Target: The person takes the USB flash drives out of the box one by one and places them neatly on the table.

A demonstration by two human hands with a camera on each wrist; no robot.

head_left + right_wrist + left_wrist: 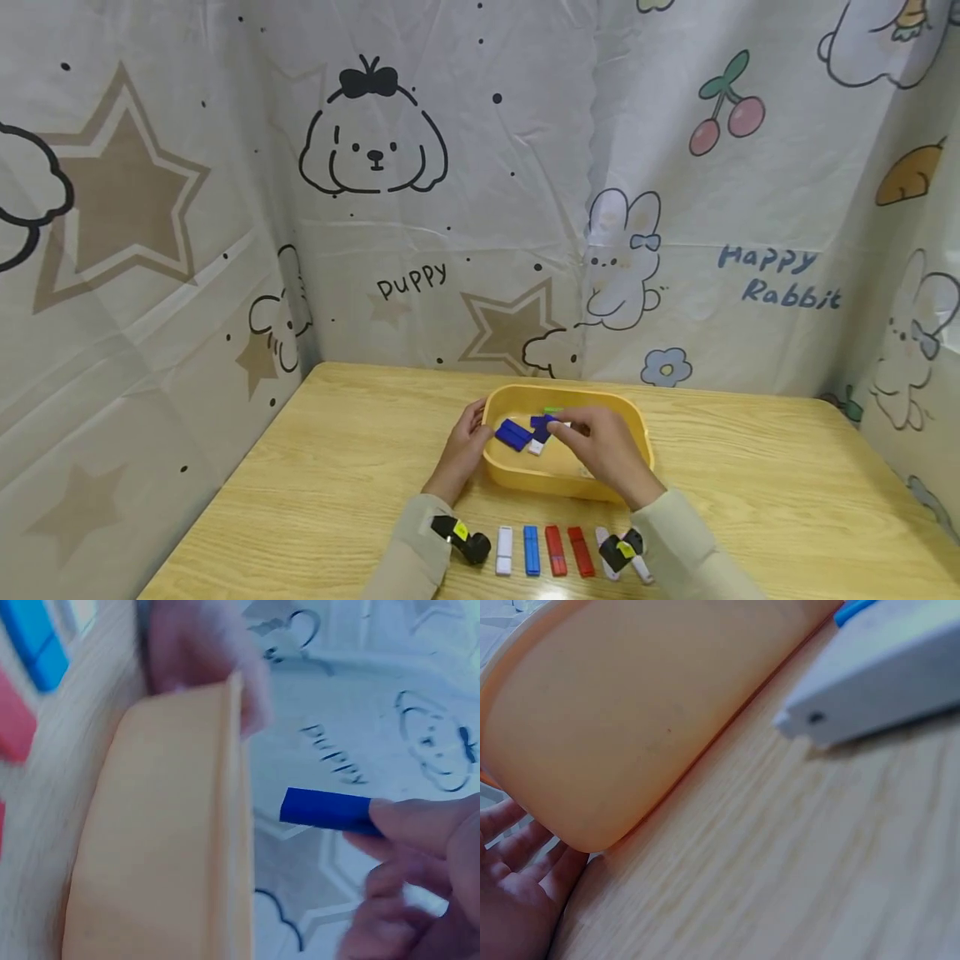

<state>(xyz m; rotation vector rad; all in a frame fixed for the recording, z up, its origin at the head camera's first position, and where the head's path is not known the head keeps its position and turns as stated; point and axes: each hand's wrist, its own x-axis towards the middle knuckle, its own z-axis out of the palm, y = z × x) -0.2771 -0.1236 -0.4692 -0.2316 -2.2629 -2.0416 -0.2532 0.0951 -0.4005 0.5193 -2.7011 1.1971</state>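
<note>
One dark-blue, oblong, plastic-looking block, pinched at one end in the grip of the right hand, projecting lengthwise outward, above the yellow, rounded plastic basin; farther from the left hand, loose-fingered against the basin's left end.

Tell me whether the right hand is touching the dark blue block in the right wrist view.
Touching: the right wrist view shows the right hand pinching one end of the dark blue block.

Glare spots the table; wrist views blur.
</note>
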